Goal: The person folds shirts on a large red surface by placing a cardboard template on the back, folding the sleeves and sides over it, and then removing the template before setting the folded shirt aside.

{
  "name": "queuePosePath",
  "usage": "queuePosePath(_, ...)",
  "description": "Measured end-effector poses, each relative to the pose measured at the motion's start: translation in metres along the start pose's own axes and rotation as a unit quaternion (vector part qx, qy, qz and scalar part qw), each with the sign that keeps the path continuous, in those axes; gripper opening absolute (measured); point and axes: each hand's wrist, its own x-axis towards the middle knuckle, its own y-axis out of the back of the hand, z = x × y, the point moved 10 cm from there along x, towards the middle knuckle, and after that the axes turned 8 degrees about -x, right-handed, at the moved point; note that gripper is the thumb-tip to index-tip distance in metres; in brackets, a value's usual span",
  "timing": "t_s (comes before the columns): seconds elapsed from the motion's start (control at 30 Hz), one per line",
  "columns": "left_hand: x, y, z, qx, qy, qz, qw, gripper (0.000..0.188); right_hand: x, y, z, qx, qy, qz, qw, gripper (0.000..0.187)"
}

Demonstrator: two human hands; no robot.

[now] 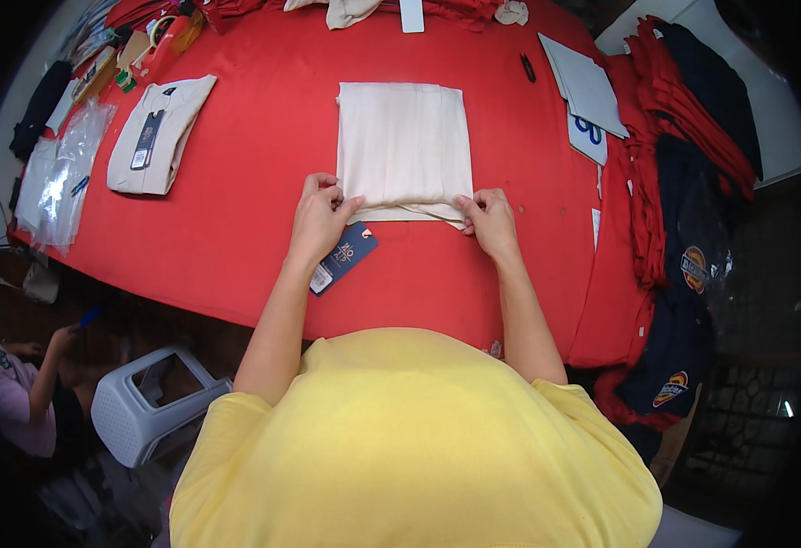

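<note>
A cream garment (405, 142), folded into a neat rectangle, lies in front of me on the red cloth. My left hand (321, 219) pinches its near left corner between thumb and fingers. At the near right corner, my right hand (492, 222) grips the edge in the same way. The near edge shows several layers, slightly rumpled between my hands. A dark blue hang tag (344, 258) with a white label sticks out beside my left hand, toward me.
A second folded cream garment (164, 137) with a tag lies left, near clear plastic bags (62, 187). White boards (583, 87) and a small black tool (527, 68) are at right. Red garments (647, 164) and navy ones (684, 310) line the right edge. A grey stool (158, 402) and a person (30, 393) are lower left.
</note>
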Motion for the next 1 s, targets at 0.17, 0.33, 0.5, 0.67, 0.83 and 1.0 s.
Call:
queuePosePath(0.17,0.001,0.003,-0.008,0.031,-0.013,0.018,0.999,0.041,-0.001,-0.002,0.000,-0.003,-0.006,-0.001,1.000,0.040)
queuePosePath(0.33,0.000,0.002,0.001,0.071,-0.017,0.027,0.997,0.041,0.005,-0.004,-0.005,-0.158,0.051,0.020,0.986,0.037)
queuePosePath(0.5,0.000,0.008,0.005,0.142,-0.041,0.034,0.988,0.036,-0.018,0.005,-0.038,-0.294,0.061,0.090,0.950,0.041)
queuePosePath(0.67,-0.001,0.004,0.007,0.211,-0.057,0.036,0.975,0.034,-0.018,0.001,-0.029,-0.325,0.025,0.069,0.943,0.037)
queuePosePath(0.83,-0.006,0.006,-0.001,0.026,0.050,-0.011,0.998,0.026,-0.016,0.001,-0.017,-0.015,-0.037,-0.002,0.999,0.026)
queuePosePath(1.0,0.003,0.044,0.043,-0.309,-0.003,-0.106,0.945,0.028,-0.022,0.033,-0.080,0.359,0.077,-0.181,0.912,0.015)
